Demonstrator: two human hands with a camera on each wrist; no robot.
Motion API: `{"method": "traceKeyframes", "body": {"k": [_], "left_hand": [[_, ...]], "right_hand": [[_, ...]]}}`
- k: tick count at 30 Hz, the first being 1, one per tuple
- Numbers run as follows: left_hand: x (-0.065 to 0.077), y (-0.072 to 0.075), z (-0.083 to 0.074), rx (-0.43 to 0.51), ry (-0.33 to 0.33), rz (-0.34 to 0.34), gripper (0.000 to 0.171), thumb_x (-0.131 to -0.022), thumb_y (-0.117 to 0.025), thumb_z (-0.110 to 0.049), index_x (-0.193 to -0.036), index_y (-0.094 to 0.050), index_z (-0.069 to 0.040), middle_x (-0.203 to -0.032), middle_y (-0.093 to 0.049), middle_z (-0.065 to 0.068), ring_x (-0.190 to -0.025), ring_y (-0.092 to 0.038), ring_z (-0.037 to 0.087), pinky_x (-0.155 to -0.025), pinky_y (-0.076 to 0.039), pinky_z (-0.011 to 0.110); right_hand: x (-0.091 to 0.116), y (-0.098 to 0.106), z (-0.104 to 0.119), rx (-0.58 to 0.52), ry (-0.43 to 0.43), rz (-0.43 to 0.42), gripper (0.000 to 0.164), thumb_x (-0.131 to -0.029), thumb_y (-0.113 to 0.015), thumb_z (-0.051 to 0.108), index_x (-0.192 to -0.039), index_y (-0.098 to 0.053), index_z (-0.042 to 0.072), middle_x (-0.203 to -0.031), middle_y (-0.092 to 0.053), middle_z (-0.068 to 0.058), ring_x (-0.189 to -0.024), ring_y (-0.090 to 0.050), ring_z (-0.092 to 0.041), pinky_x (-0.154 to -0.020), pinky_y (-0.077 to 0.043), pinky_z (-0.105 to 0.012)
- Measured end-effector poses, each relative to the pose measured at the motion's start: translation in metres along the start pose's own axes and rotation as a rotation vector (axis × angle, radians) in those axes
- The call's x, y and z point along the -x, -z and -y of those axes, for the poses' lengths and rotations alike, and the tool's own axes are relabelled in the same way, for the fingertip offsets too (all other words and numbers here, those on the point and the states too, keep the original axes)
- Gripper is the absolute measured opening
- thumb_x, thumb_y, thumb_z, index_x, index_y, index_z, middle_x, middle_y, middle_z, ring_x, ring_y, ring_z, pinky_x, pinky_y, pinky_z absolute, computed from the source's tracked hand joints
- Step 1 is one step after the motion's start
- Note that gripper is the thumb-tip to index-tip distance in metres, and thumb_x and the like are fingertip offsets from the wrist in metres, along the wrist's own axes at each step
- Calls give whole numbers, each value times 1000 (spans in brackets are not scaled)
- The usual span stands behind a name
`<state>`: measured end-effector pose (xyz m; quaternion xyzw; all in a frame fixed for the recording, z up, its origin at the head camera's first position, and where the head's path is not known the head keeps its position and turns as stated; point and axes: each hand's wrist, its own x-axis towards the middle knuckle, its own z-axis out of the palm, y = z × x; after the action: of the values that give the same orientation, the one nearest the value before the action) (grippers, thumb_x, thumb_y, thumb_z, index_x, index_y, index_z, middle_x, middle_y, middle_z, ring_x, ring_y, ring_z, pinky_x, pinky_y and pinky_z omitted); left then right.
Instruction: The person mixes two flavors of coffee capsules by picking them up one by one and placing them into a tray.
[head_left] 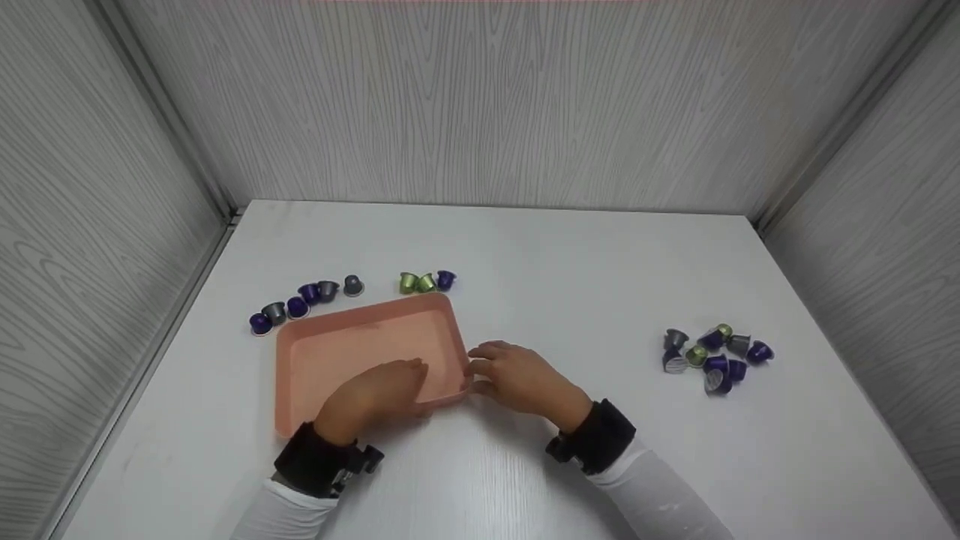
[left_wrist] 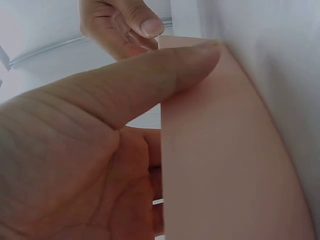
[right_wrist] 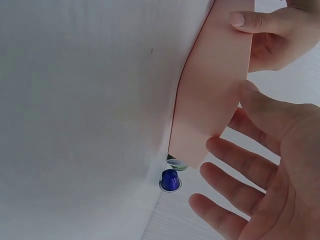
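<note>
A shallow pink tray [head_left: 352,341] lies angled on the table. My left hand [head_left: 379,394] grips its near rim: the thumb [left_wrist: 190,65] presses the outer wall [left_wrist: 220,150] while the other fingers reach over to the inside. At the tray's right near corner, my right hand [head_left: 521,379] touches the rim with spread fingers; its thumb [right_wrist: 250,95] rests at the edge. Just beyond the far rim stand two green coffee capsules [head_left: 418,283] and a purple capsule [head_left: 446,280]. The left fingertips are hidden behind the wall in the left wrist view.
Purple and grey capsules [head_left: 298,307] form a line along the tray's far left side. A loose cluster of purple, grey and green capsules [head_left: 716,364] lies on the right of the white table [head_left: 570,277]. Grey wood-grain panels [head_left: 480,105] enclose the back and sides.
</note>
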<state>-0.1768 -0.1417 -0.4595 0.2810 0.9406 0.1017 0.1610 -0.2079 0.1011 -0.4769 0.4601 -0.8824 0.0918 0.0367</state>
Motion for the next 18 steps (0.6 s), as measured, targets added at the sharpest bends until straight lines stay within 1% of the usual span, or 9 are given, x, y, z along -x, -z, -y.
{"method": "traceKeyframes", "body": {"k": [1,2,5,8,13,18], "left_hand": [[0,0,-1,50,30,-3,53,-88,-72,-31,-127,-60,2,-115,-66,16,-105,-63,29,-93,-51,46],[-1,0,-1,55,36,5,54,-88,-72,-30,-129,-59,2,-118,-65,16,-109,-61,30,-96,-50,46],[-1,1,-2,41,25,22,56,-88,-72,-28,-132,-56,5,-128,-60,19,-118,-57,33,-102,-45,48],[-1,2,-1,26,-16,24,58,-87,-73,-24,-132,-55,7,-133,-57,22,-124,-52,36,-106,-41,49],[-2,0,0,-8,-106,-4,48,-88,-72,-19,-127,-59,5,-128,-60,20,-118,-56,34,-101,-45,47],[-3,-1,-1,-26,-157,-34,35,-93,-65,-14,-124,-63,2,-126,-63,17,-116,-58,32,-99,-47,45]], "right_hand": [[2,0,-1,-7,-6,0,21,-94,-67,28,-110,-73,16,-120,-66,-5,-116,-59,-23,-98,-49,-35],[4,1,-3,-13,-14,1,21,-94,-67,29,-109,-73,16,-119,-66,-5,-116,-59,-23,-97,-50,-35],[10,3,-6,-31,-43,6,22,-94,-67,31,-108,-73,15,-119,-66,-6,-115,-60,-23,-96,-51,-35],[15,5,-9,-41,-69,2,21,-93,-68,29,-108,-73,15,-118,-67,-5,-113,-60,-22,-95,-52,-36],[27,7,-15,-60,-91,-31,17,-91,-72,23,-106,-73,14,-118,-67,-7,-112,-61,-24,-93,-53,-36],[39,9,-23,-94,-116,-44,17,-91,-72,22,-105,-73,12,-118,-66,-9,-112,-61,-25,-93,-53,-38]]}}
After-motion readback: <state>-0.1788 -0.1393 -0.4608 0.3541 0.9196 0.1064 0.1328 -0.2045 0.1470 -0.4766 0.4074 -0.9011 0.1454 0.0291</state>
